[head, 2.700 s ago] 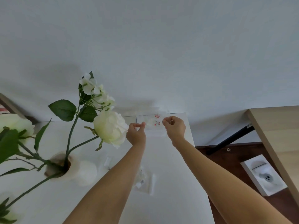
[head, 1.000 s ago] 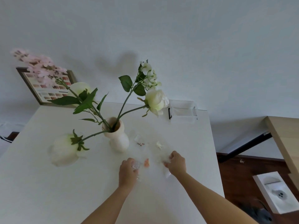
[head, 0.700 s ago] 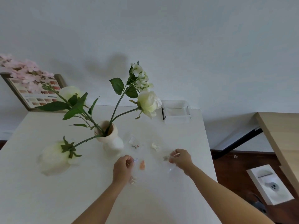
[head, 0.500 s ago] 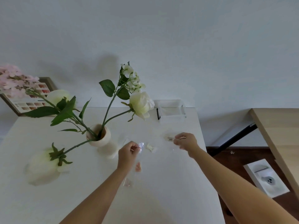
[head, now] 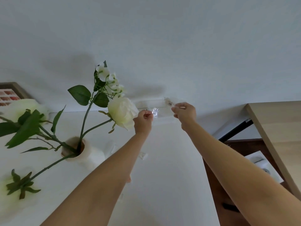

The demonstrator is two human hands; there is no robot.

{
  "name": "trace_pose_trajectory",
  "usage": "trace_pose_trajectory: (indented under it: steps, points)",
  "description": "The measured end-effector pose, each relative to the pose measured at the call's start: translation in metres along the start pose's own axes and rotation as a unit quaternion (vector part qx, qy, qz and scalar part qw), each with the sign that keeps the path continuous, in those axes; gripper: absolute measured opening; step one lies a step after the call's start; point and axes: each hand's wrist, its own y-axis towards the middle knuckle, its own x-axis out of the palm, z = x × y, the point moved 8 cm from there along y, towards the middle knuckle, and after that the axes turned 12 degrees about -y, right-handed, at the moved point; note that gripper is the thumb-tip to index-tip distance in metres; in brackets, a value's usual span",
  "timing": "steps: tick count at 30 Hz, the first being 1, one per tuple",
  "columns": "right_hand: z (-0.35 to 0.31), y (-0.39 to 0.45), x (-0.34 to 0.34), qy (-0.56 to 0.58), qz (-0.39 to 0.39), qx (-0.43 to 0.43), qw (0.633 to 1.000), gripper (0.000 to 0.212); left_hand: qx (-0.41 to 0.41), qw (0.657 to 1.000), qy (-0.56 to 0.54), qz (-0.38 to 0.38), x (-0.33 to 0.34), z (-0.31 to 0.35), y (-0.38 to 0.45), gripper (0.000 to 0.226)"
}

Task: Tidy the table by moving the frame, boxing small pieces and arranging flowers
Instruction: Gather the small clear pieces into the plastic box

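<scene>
Both arms reach to the far right corner of the white table [head: 171, 185], over a clear plastic box [head: 162, 111]. My left hand [head: 143, 122] pinches a small shiny clear packet [head: 155, 111] above the box. My right hand [head: 184, 112] pinches another small clear packet [head: 169, 101] at the box's right end. A white vase [head: 84, 154] holds white roses [head: 122, 111] and green stems, just left of my left arm. A wooden picture frame [head: 11, 93] leans on the wall at far left. Small clear packets [head: 142, 155] lie on the table beneath my arms.
A light wooden table [head: 276, 128] with a black leg stands to the right across a gap of dark floor. A white box [head: 262, 167] lies on that floor. A large rose head [head: 17, 185] droops low at the left.
Both hands picked small packets from the middle of the table and carried them forward to the clear box at the far corner. The view tilted up and closer to the flowers.
</scene>
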Motion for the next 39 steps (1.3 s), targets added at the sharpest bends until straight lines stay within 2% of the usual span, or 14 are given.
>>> trace_pose_trajectory:
  steps: [10,13,16,18,21,24,26,28,33,39]
  points:
    - [0.014,0.011,0.018,-0.036,-0.014,-0.016,0.999,0.034,-0.016,1.0,0.025,0.004,-0.004,-0.018,0.004,0.024]
    - [0.016,0.005,0.018,-0.035,0.018,-0.041,0.998,0.032,-0.025,0.999,0.036,0.005,-0.026,-0.031,-0.003,0.028]
    - [0.014,-0.014,0.021,-0.104,0.074,-0.128,0.983,0.016,-0.031,0.992,0.123,0.016,-0.054,-0.051,-0.011,0.039]
    - [0.022,-0.033,0.037,-0.173,0.057,-0.188,0.965,0.01,-0.025,0.972,0.233,0.01,-0.07,-0.063,-0.017,0.043]
    - [0.052,-0.062,0.08,-0.282,-0.069,-0.24,0.926,0.019,-0.072,0.928,0.362,-0.048,-0.085,-0.094,-0.031,0.049]
    - [0.091,-0.096,0.122,-0.436,-0.203,-0.282,0.83,0.039,-0.098,0.896,0.42,-0.1,-0.094,-0.115,-0.051,0.054]
    - [0.113,-0.113,0.133,-0.522,-0.221,-0.313,0.762,0.043,-0.068,0.889,0.44,-0.11,-0.097,-0.115,-0.061,0.051]
    - [0.126,-0.124,0.131,-0.557,-0.205,-0.33,0.734,0.043,-0.04,0.888,0.447,-0.102,-0.099,-0.111,-0.069,0.048]
    - [0.137,-0.137,0.114,-0.536,-0.182,-0.322,0.759,0.031,-0.011,0.889,0.444,-0.114,-0.103,-0.109,-0.086,0.042]
    - [0.149,-0.151,0.089,-0.514,-0.156,-0.3,0.788,0.021,-0.012,0.859,0.494,-0.133,-0.11,-0.112,-0.107,0.046]
